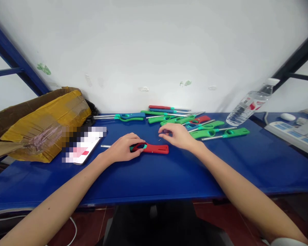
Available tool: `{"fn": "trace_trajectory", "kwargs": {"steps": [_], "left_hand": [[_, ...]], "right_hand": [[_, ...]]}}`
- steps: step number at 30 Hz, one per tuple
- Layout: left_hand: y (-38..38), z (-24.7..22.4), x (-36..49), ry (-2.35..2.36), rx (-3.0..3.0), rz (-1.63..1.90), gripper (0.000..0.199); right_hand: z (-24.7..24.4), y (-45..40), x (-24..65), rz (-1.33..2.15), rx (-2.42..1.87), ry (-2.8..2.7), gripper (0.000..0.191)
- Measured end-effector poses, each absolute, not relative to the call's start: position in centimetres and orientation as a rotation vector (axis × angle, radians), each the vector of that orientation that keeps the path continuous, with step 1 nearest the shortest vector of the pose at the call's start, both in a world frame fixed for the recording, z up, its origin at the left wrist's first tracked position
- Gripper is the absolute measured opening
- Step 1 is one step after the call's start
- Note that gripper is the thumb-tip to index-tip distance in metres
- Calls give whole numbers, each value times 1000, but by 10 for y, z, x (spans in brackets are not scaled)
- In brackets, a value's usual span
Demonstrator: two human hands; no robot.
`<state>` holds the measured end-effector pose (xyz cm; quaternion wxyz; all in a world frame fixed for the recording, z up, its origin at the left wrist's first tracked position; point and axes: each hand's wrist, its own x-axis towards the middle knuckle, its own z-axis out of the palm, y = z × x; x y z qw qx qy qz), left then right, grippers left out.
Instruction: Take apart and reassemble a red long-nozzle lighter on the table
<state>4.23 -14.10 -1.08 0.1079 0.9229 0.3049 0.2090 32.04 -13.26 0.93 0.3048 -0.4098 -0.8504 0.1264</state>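
On the blue table (154,181), my left hand (125,147) is closed on a red lighter (157,149), whose metal tube points left and whose handle points right. My right hand (178,135) hovers just right of it with fingers curled and pressed together; whatever they hold, if anything, is too small to name. A tiny metallic piece (159,139) shows below those fingertips. Behind and right of my right hand lies a pile of green, red and blue lighters (205,134). A blue lighter (135,115) and a green one lie behind my left hand.
A taped cardboard box (48,126) stands at the left, beside a phone (88,147) with a lit screen. A water bottle (250,104) leans at the right rear, near a white power strip (295,135). A white wall (154,51) rises behind the table.
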Motion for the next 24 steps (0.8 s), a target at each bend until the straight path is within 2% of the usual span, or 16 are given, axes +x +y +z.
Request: {"fn": "trace_trajectory", "kwargs": {"steps": [4,15,18,24], "left_hand": [[-140,-12,42,903,2721,612,33],[-138,-15,43,940,2745,646,33],[-134,-18,45,1020,2725,673,33],[-120,-18,52,1141,2746,697,34]], "right_hand": [[2,-128,323,188,-1259,-2501,11],[0,-119,317,180,-1218,-2597,14],[11,-118,321,308,-1188,-2320,14],[24,-121,317,796,-1016,-1906,24]]}}
